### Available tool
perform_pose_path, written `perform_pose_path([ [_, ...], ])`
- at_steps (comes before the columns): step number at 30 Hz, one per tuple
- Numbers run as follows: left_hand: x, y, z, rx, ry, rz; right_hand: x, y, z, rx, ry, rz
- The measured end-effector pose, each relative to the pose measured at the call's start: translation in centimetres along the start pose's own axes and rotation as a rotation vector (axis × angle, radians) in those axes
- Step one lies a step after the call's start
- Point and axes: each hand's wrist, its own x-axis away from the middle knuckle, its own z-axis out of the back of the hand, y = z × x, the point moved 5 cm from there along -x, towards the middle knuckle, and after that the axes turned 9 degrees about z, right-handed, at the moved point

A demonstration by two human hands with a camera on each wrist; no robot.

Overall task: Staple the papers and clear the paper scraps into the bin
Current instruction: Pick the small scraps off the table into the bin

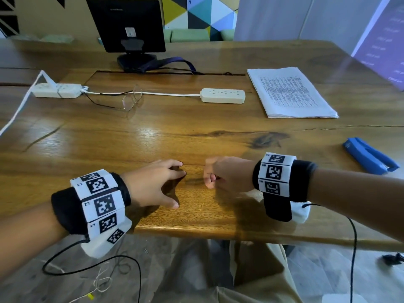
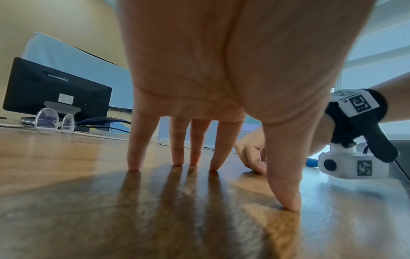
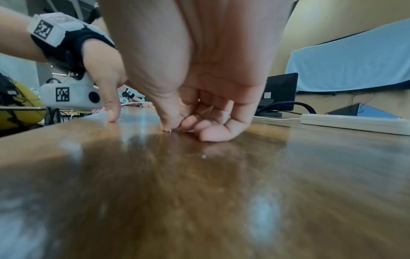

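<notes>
A stack of printed papers (image 1: 290, 92) lies at the table's far right. The blue stapler (image 1: 369, 156) lies nearer, at the right edge. Both hands are low at the table's front middle, a short gap apart. My left hand (image 1: 179, 189) is spread, its straight fingertips (image 2: 177, 163) and thumb standing on the wood. My right hand (image 1: 211, 179) is curled. Its thumb and forefinger pinch a tiny shiny staple-like piece (image 3: 169, 130) against the table. No bin or paper scraps show in any view.
A black monitor (image 1: 125, 25) stands at the back. Two white power strips (image 1: 222, 95) (image 1: 56, 90) and a pair of glasses (image 1: 131, 99) lie mid-table. The table's front edge (image 1: 196, 234) runs just under my wrists, with cables on the floor below.
</notes>
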Motion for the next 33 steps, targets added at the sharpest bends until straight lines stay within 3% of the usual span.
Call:
perform_pose_path([
  [7,0.2,0.1,-0.1,-0.014,-0.007,0.004,0.2,1.3,1.2,-0.308,0.149,-0.072],
  [11,0.1,0.0,0.0,-0.021,0.0,0.004,0.3,2.0,1.4,-0.463,0.156,-0.11],
  [23,-0.1,0.2,0.2,-0.007,0.027,0.022,0.2,0.5,0.9,-0.301,0.123,-0.163],
  [33,-0.1,0.3,0.2,-0.025,0.028,0.027,1.0,0.1,1.0,-0.308,0.235,-0.238],
])
